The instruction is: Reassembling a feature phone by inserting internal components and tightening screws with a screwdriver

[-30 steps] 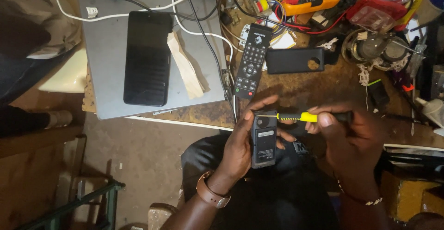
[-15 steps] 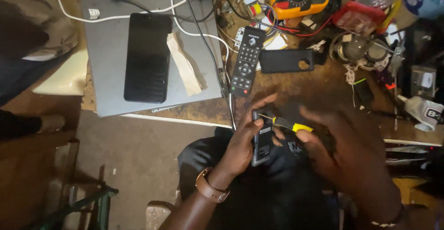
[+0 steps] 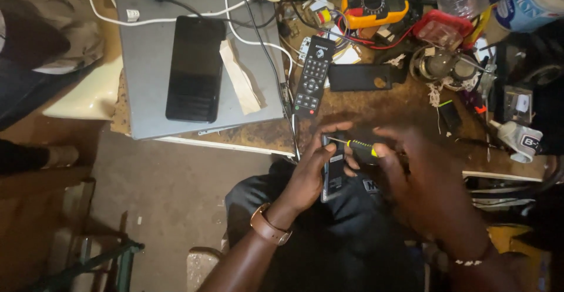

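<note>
Screwdriver (image 3: 359,147) pinched in right hand (image 3: 420,183) fingers, tip at 9 o'clock touching device (image 3: 333,171) gripped by left hand (image 3: 311,171).

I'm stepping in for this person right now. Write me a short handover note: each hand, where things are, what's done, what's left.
Left hand: holds a small dark device upright over the lap.
Right hand: grips a yellow-handled screwdriver, tip at the device's top end.
On the bench: black remote, phone case, black phone on a grey laptop, orange multimeter.
Done: device is in hand, tool is on it.
Left: device not visibly opened.
</note>
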